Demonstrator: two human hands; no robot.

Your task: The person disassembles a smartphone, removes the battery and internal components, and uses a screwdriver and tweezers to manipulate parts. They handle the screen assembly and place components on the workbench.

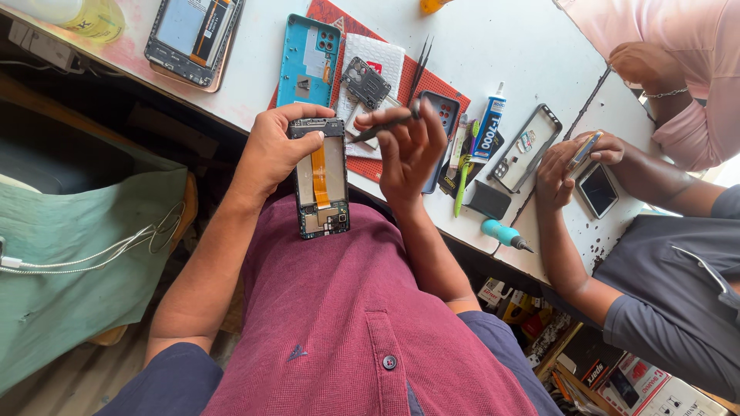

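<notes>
Left hand [271, 150] gripping an opened phone [320, 179] just off the bench's near edge [231, 115], orange ribbon cable [319, 177] exposed, right hand [410, 150] pinching a dark tool [384, 125] beside it, turquoise back cover [308, 62] and glue tube [489, 123] on the bench, co-worker's hands [566, 166] at the right edge.

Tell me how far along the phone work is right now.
Done: the back cover is off and lies on the table, so the phone's insides show. In hand: the left hand holds the opened phone, orange flex cable exposed, while the right hand brings a dark tool to its top edge. Left: the phone is not yet closed; glue tube lies unused.
</notes>
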